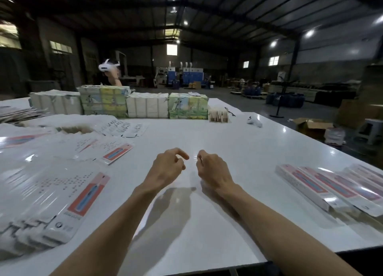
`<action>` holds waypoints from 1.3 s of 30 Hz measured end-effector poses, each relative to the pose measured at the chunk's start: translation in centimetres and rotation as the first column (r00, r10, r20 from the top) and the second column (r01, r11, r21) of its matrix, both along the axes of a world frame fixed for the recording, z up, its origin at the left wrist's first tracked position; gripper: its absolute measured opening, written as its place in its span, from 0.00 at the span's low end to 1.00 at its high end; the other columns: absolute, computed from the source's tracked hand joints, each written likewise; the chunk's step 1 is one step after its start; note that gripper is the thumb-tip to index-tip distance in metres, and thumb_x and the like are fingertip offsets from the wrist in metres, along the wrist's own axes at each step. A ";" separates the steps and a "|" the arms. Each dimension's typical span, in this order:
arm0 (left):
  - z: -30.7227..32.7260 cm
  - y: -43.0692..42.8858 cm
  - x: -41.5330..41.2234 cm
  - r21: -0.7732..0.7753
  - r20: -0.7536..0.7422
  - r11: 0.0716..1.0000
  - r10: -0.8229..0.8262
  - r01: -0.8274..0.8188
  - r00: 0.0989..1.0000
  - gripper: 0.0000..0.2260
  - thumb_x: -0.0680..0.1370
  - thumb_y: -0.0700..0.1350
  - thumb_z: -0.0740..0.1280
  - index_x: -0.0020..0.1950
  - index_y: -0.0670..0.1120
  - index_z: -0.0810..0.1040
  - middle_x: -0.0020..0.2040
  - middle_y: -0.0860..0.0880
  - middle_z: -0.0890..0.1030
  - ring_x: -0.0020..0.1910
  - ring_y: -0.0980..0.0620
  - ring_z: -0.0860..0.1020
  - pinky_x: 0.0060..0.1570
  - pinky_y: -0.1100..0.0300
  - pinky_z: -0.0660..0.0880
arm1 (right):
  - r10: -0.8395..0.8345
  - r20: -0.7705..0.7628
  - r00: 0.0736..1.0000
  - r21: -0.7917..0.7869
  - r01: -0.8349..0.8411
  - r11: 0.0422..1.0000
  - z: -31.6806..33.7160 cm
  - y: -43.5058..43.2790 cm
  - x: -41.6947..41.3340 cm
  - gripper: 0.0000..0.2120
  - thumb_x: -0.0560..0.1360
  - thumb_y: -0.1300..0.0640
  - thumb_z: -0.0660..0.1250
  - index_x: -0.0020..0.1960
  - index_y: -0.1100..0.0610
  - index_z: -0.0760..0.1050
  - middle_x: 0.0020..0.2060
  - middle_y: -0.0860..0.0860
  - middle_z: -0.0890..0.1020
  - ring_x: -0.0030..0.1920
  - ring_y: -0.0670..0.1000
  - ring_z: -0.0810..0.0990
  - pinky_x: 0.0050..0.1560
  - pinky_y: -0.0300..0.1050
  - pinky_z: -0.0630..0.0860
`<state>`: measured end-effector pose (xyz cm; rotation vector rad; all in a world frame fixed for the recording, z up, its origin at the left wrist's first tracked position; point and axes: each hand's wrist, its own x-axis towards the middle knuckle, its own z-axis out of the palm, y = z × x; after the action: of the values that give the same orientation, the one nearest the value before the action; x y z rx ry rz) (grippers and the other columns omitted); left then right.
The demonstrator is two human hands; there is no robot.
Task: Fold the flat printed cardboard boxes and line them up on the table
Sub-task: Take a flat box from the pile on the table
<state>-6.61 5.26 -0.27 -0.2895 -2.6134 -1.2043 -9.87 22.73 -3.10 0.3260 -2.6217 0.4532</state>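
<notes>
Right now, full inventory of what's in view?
flat boxes: several in overlapping stacks, white with red-blue print, table left
folded boxes: about four in a row, white with red-blue print, table right
bundles: about five wrapped packs, white and pastel, far edge
controller: one, white, far right of table
table: one, glossy white
carton: one, brown, open, floor right
headset: one, white, on a person behind the bundles
left hand: empty, fingers curled, centre
right hand: empty, fingers curled, centre

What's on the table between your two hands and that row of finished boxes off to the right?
Nothing: the head view shows only bare white table between the right hand and the folded boxes. Both hands, including the left hand, are empty.
</notes>
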 end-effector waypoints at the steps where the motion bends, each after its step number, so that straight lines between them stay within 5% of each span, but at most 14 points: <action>1: 0.4 -1.3 0.2 -0.119 0.018 0.991 0.059 -0.056 0.998 0.14 0.82 0.39 0.60 0.56 0.53 0.82 0.47 0.51 0.85 0.46 0.52 0.83 0.50 0.55 0.81 | 0.031 0.025 0.999 0.036 -0.032 0.999 -0.8 -0.2 -0.1 0.07 0.82 0.60 0.57 0.49 0.61 0.73 0.38 0.56 0.80 0.39 0.62 0.77 0.38 0.53 0.74; 5: 2.7 -8.4 1.9 -0.621 0.063 0.746 0.354 -0.241 0.933 0.09 0.85 0.43 0.62 0.62 0.45 0.78 0.63 0.44 0.81 0.59 0.44 0.79 0.57 0.53 0.76 | 0.118 0.053 0.992 0.051 -0.121 0.991 -2.2 0.3 -0.8 0.08 0.81 0.57 0.58 0.46 0.59 0.72 0.38 0.53 0.80 0.40 0.60 0.77 0.42 0.54 0.77; 9: 4.4 -13.3 4.8 -0.845 0.109 0.468 0.622 -0.256 0.776 0.30 0.75 0.67 0.73 0.67 0.47 0.76 0.61 0.47 0.82 0.57 0.47 0.80 0.57 0.56 0.76 | 0.121 0.059 0.991 -0.030 -0.119 0.992 -2.5 0.4 -1.5 0.09 0.81 0.56 0.59 0.47 0.56 0.76 0.39 0.50 0.82 0.41 0.57 0.79 0.40 0.50 0.75; 12: 4.4 -14.7 5.5 -0.880 0.141 0.426 0.656 -0.210 0.741 0.38 0.67 0.71 0.76 0.66 0.46 0.76 0.62 0.48 0.82 0.61 0.47 0.80 0.62 0.54 0.77 | 0.123 0.073 0.990 -0.039 -0.120 0.992 -2.6 0.5 -1.6 0.09 0.80 0.55 0.59 0.46 0.53 0.77 0.39 0.47 0.82 0.41 0.54 0.78 0.39 0.48 0.70; 18: 4.2 -14.7 5.6 -0.862 0.159 0.447 0.688 -0.240 0.708 0.43 0.67 0.67 0.80 0.71 0.42 0.69 0.66 0.45 0.77 0.66 0.45 0.78 0.64 0.51 0.77 | 0.143 0.094 0.985 -0.061 -0.137 0.989 -2.4 0.7 -1.4 0.09 0.80 0.55 0.61 0.48 0.50 0.80 0.40 0.44 0.83 0.42 0.51 0.79 0.40 0.46 0.71; 21: 4.5 -15.2 5.1 -0.805 0.201 0.515 0.702 -0.293 0.683 0.45 0.67 0.62 0.82 0.70 0.41 0.63 0.63 0.43 0.79 0.62 0.44 0.80 0.61 0.50 0.79 | 0.148 0.102 0.984 -0.066 -0.142 0.988 -2.3 0.7 -1.3 0.09 0.81 0.55 0.61 0.49 0.50 0.80 0.41 0.44 0.84 0.43 0.50 0.79 0.43 0.46 0.72; 25: 5.2 -15.6 3.5 -0.695 0.238 0.656 0.595 -0.294 0.767 0.23 0.75 0.55 0.77 0.63 0.45 0.76 0.54 0.47 0.83 0.51 0.47 0.83 0.55 0.52 0.82 | 0.150 0.103 0.983 -0.072 -0.143 0.987 -2.3 0.7 -1.2 0.09 0.81 0.55 0.61 0.49 0.50 0.80 0.40 0.43 0.83 0.42 0.49 0.78 0.41 0.45 0.70; 31: 3.8 -9.6 -0.2 -0.124 0.269 0.972 0.226 -0.199 0.936 0.10 0.80 0.50 0.72 0.54 0.44 0.84 0.43 0.47 0.87 0.40 0.49 0.87 0.43 0.55 0.84 | 0.155 0.119 0.981 -0.165 -0.134 0.977 -2.3 0.4 -1.3 0.07 0.81 0.54 0.62 0.50 0.47 0.80 0.39 0.43 0.83 0.42 0.46 0.79 0.40 0.43 0.71; 34: 2.6 -4.5 -1.7 0.251 0.415 0.964 -0.021 -0.092 0.910 0.10 0.83 0.45 0.69 0.56 0.39 0.82 0.38 0.48 0.88 0.33 0.53 0.86 0.31 0.62 0.80 | 0.159 0.103 0.982 -0.271 -0.126 0.954 -2.1 0.4 -1.4 0.08 0.81 0.55 0.63 0.49 0.48 0.80 0.35 0.42 0.82 0.37 0.44 0.79 0.41 0.45 0.75; 39: -1.1 0.7 -2.7 0.468 0.445 0.884 -0.245 0.010 0.862 0.15 0.83 0.52 0.69 0.60 0.41 0.81 0.41 0.46 0.88 0.38 0.49 0.87 0.36 0.58 0.82 | 0.041 -0.051 0.998 -0.397 -0.058 0.916 -1.9 1.1 -1.5 0.04 0.84 0.56 0.63 0.51 0.53 0.76 0.45 0.47 0.85 0.37 0.47 0.85 0.41 0.42 0.84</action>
<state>-9.34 5.98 -1.36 -0.0689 -2.6140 -2.1339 -11.38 23.88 -5.01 0.2614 -2.4081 0.9680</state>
